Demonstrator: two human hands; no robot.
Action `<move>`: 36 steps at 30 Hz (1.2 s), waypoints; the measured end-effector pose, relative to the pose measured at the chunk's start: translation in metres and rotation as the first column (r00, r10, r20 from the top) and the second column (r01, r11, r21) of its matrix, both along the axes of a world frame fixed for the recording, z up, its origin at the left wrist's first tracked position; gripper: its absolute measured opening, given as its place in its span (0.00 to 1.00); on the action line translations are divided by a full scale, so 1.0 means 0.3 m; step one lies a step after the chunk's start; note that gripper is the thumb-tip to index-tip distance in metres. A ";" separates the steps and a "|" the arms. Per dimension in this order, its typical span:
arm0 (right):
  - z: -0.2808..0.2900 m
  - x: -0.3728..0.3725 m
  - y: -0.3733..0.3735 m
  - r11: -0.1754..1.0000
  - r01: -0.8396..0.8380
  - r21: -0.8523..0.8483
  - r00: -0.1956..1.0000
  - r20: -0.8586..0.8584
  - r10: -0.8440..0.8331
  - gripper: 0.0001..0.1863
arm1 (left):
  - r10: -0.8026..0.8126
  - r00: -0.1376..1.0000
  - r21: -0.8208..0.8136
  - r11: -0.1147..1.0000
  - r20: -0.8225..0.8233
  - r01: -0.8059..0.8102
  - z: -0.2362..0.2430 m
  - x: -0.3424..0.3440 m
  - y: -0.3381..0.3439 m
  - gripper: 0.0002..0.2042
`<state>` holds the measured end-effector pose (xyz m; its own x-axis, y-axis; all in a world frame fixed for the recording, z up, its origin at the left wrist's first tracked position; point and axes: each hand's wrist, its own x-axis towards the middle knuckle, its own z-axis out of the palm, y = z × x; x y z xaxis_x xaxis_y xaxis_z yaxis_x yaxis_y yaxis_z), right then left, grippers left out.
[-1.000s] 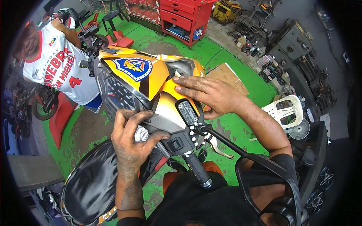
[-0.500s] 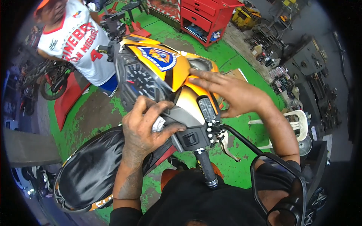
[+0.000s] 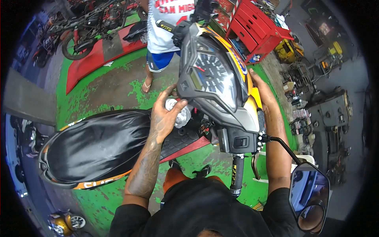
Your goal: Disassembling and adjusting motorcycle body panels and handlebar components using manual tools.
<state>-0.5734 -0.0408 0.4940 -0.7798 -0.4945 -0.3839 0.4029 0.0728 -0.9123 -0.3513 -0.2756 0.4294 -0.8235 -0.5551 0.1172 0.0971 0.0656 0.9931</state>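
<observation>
On the green-painted concrete floor (image 3: pixel 81 98), toward its upper left edge, a long red metal platform (image 3: pixel 118 49) lies beside a dark motorcycle with a red-rimmed wheel (image 3: pixel 75 43). Below it stretches the long, glossy black scooter seat (image 3: pixel 98 144) with orange trim along its lower edge. The left hand (image 3: pixel 166 112) is at the lower left edge of the black-and-grey plastic instrument housing (image 3: pixel 209 79), thumb and fingers parted; whether they grip it cannot be told. A crumpled white bundle (image 3: pixel 182 117) shows just behind that hand. Above stands a co-worker in a white jersey and blue shorts (image 3: pixel 160 61). Below the housing's lower right corner, a ribbed black rubber handlebar grip (image 3: pixel 237 173) points downward. The right hand (image 3: pixel 263 89), well apart from the left, lies along the right edge of the glossy yellow front panel (image 3: pixel 256 98), partly hidden, its hold unclear. Farther right are a red metal drawer cabinet (image 3: pixel 254 29), above, and a black-framed angular mirror (image 3: pixel 310 187), below.
</observation>
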 end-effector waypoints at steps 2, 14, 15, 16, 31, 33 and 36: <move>0.018 -0.009 -0.009 0.996 0.028 0.090 1.000 -0.002 -0.028 0.26 | 0.049 0.998 -0.253 0.966 -0.046 -0.060 0.005 -0.010 0.001 0.31; 0.087 0.014 -0.039 0.932 0.098 0.348 0.973 -0.228 -0.017 0.34 | -0.071 0.979 -0.482 0.875 -0.189 -0.030 0.057 -0.013 -0.091 0.36; 0.085 0.018 -0.044 0.942 0.074 0.328 0.973 -0.230 0.003 0.34 | -0.068 0.982 -0.487 0.873 -0.178 -0.028 0.054 -0.014 -0.090 0.37; 0.085 0.013 -0.052 0.939 0.096 0.329 0.971 -0.238 -0.016 0.35 | -0.052 0.982 -0.484 0.874 -0.181 -0.043 0.051 -0.013 -0.088 0.37; 0.009 -0.172 -0.018 0.767 0.062 0.639 0.736 -0.548 0.397 0.37 | 0.023 0.984 -0.197 0.979 -0.176 -0.058 -0.041 -0.027 -0.064 0.33; 0.033 -0.162 -0.033 0.830 -0.002 0.558 0.820 -0.474 0.321 0.37 | 0.022 0.976 -0.164 0.985 -0.215 -0.059 -0.043 -0.028 -0.063 0.34; 0.062 -0.152 -0.059 0.745 0.016 0.667 0.693 -0.544 0.473 0.37 | 0.030 0.977 -0.134 0.989 -0.211 -0.060 -0.046 -0.030 -0.062 0.34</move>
